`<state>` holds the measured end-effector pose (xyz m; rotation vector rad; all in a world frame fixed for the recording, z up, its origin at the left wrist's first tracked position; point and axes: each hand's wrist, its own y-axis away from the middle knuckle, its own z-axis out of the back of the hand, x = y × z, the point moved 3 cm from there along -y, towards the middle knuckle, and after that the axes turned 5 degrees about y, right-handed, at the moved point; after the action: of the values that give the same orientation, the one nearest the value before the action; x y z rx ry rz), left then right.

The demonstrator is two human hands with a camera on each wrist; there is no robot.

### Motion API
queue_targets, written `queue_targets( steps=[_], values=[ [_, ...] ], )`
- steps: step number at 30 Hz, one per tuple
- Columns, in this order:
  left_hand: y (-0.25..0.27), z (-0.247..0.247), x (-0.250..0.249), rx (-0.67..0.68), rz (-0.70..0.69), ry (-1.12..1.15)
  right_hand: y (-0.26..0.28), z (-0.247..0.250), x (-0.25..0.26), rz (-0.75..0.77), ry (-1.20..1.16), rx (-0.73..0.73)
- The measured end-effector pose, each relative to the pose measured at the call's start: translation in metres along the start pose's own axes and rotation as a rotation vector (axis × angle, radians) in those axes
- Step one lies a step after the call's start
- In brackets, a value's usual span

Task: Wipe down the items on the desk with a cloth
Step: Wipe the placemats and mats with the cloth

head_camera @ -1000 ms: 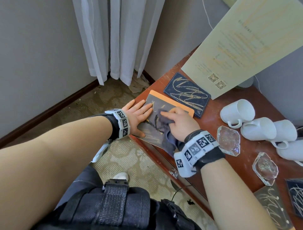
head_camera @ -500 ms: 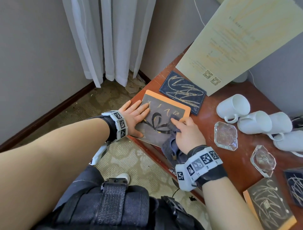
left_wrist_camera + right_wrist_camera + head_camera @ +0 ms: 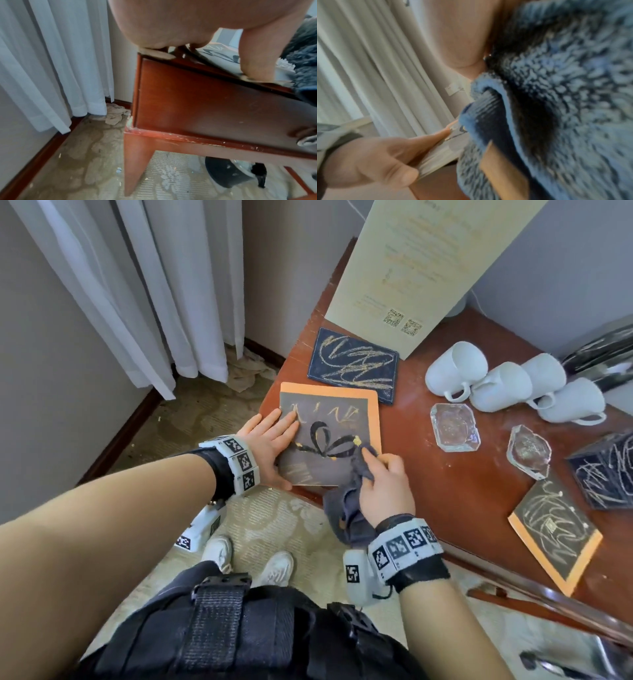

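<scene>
A dark board with an orange border (image 3: 329,436) lies at the near left corner of the red-brown desk (image 3: 455,487), chalk scribbles on it and a wiped black loop in the middle. My left hand (image 3: 274,446) lies flat on its left side, fingers straight, thumb at the near edge (image 3: 254,65). My right hand (image 3: 383,484) grips a blue-grey cloth (image 3: 349,501) and presses it with the forefinger on the board's right part. Most of the cloth (image 3: 565,108) hangs over the desk's front edge.
Behind the board lies a dark scribbled mat (image 3: 352,364) and a leaning cream card (image 3: 421,265). Several white mugs (image 3: 507,385) lie on their sides, two glass dishes (image 3: 455,428) near them. Another orange-bordered board (image 3: 551,529) and a dark box (image 3: 606,470) sit right. Curtains (image 3: 137,285) hang left.
My right hand has dragged the cloth across the board toward its right side, leaving a black wiped loop. The left hand has stayed flat on the board's left side.
</scene>
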<state>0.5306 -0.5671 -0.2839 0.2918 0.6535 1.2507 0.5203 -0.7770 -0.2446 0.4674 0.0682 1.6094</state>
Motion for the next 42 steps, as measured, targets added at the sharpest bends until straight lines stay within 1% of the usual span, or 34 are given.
queue_targets(
  steps=[1, 2, 3, 5, 7, 8, 9, 10, 12, 13, 14, 15, 16, 17, 19, 21, 22, 23, 24, 27, 28, 29, 32, 33, 34, 35, 36, 37, 38, 39, 40, 42],
  values=[
    [0.000, 0.002, 0.006, 0.010, -0.027, -0.026, 0.003, -0.005, 0.007, -0.046, 0.057, 0.057],
    [0.000, 0.003, 0.011, 0.020, -0.052, -0.058, 0.007, -0.012, 0.016, -0.060, 0.126, 0.107],
    [0.000, 0.002, 0.015, 0.026, -0.072, -0.096, 0.012, -0.019, 0.027, -0.041, 0.187, 0.126],
    [-0.002, 0.000, 0.019, 0.007, -0.094, -0.166, 0.022, -0.034, 0.052, 0.094, 0.257, 0.145],
    [-0.002, -0.002, 0.020, -0.015, -0.110, -0.206, 0.033, -0.049, 0.074, 0.266, 0.258, 0.237],
    [-0.002, -0.003, 0.020, -0.015, -0.116, -0.212, 0.037, -0.052, 0.079, 0.305, 0.221, 0.279],
    [-0.002, -0.004, 0.020, -0.011, -0.120, -0.210, 0.036, -0.051, 0.081, 0.304, 0.158, 0.287],
    [-0.002, -0.004, 0.020, -0.006, -0.126, -0.201, 0.033, -0.043, 0.079, 0.270, 0.080, 0.240],
    [-0.004, -0.004, 0.021, -0.001, -0.139, -0.174, 0.020, -0.022, 0.068, 0.154, -0.007, 0.019],
    [-0.005, -0.004, 0.023, -0.002, -0.144, -0.157, 0.013, -0.012, 0.064, 0.097, 0.021, -0.067],
    [-0.005, -0.005, 0.023, -0.001, -0.149, -0.143, 0.007, -0.007, 0.063, 0.051, 0.079, -0.088],
    [-0.005, -0.006, 0.024, -0.002, -0.151, -0.131, 0.003, -0.007, 0.067, 0.040, 0.146, -0.047],
    [-0.005, -0.006, 0.023, -0.004, -0.154, -0.124, 0.002, -0.011, 0.075, 0.064, 0.205, 0.035],
    [-0.004, -0.006, 0.023, -0.004, -0.155, -0.121, 0.004, -0.020, 0.083, 0.120, 0.262, 0.122],
    [-0.005, -0.005, 0.023, -0.001, -0.150, -0.105, 0.011, -0.033, 0.089, 0.295, 0.385, 0.213],
    [-0.004, -0.004, 0.024, 0.004, -0.142, -0.051, 0.013, -0.034, 0.083, 0.476, 0.458, 0.329],
    [-0.003, -0.003, 0.024, 0.009, -0.143, -0.018, 0.013, -0.028, 0.079, 0.542, 0.472, 0.389],
    [-0.002, -0.003, 0.023, 0.010, -0.143, 0.008, 0.011, -0.022, 0.075, 0.576, 0.472, 0.413],
    [-0.002, -0.002, 0.023, 0.007, -0.140, 0.023, 0.005, -0.016, 0.072, 0.558, 0.448, 0.389],
    [-0.003, -0.003, 0.024, -0.019, -0.142, 0.057, -0.014, -0.004, 0.076, 0.342, 0.294, 0.159],
    [-0.004, -0.004, 0.024, -0.031, -0.141, 0.076, -0.016, -0.007, 0.084, 0.315, 0.301, 0.157],
    [-0.004, -0.005, 0.025, -0.040, -0.141, 0.100, -0.015, -0.013, 0.091, 0.325, 0.348, 0.189],
    [-0.004, -0.006, 0.026, -0.065, -0.140, 0.168, -0.004, -0.027, 0.095, 0.469, 0.477, 0.288],
    [-0.004, -0.006, 0.026, -0.076, -0.143, 0.177, -0.001, -0.028, 0.092, 0.526, 0.502, 0.342],
    [-0.004, -0.006, 0.026, -0.081, -0.148, 0.184, 0.001, -0.027, 0.087, 0.552, 0.510, 0.400],
    [-0.004, -0.005, 0.026, -0.083, -0.150, 0.191, 0.000, -0.025, 0.082, 0.527, 0.482, 0.439],
    [-0.004, -0.005, 0.026, -0.081, -0.146, 0.197, -0.004, -0.020, 0.079, 0.449, 0.417, 0.436],
    [-0.004, -0.005, 0.026, -0.077, -0.141, 0.200, -0.009, -0.014, 0.078, 0.351, 0.341, 0.380],
    [-0.003, -0.005, 0.026, -0.074, -0.137, 0.202, -0.014, -0.010, 0.079, 0.283, 0.274, 0.285],
    [-0.003, -0.005, 0.026, -0.072, -0.134, 0.203, -0.017, -0.007, 0.084, 0.249, 0.247, 0.206],
    [-0.003, -0.005, 0.025, -0.073, -0.130, 0.202, -0.019, -0.007, 0.090, 0.244, 0.242, 0.184],
    [-0.002, -0.002, 0.024, -0.065, -0.124, 0.194, -0.013, -0.016, 0.103, 0.281, 0.318, 0.246]
  ],
)
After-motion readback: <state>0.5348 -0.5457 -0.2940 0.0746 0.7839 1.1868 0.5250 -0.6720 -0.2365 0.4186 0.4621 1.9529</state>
